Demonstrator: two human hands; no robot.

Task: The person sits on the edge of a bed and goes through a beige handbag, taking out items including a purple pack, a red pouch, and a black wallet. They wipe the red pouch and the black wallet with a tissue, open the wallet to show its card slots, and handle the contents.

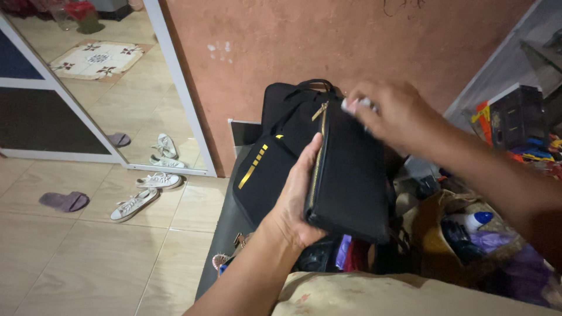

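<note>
Terracotta wall and pale floor tiles frame the scene, with a mirrored door on the far left. At the centre, the black pouch (351,181) with a gold zip is held upright in the air, in front of a black bag (275,146) with yellow stripes. The left hand (295,205) clasps the pouch by its near zip edge, thumb laid along the zip, fingers wrapped behind. The right hand (389,111) is up at the top of the zip, fingers pinched shut on a small white thing (349,105), possibly a wipe or the zip's tag; motion blur hides which. The pouch looks light, with fairly stiff flat sides and a matte, grippy surface, best held as now, by its long edge, leaving the zip free. To the right lies a cluttered heap with a brown paper bag (433,216) and a white bottle with a blue cap (471,221). On the floor at left are white sneakers (143,193) and a purple slipper (64,201).
</note>
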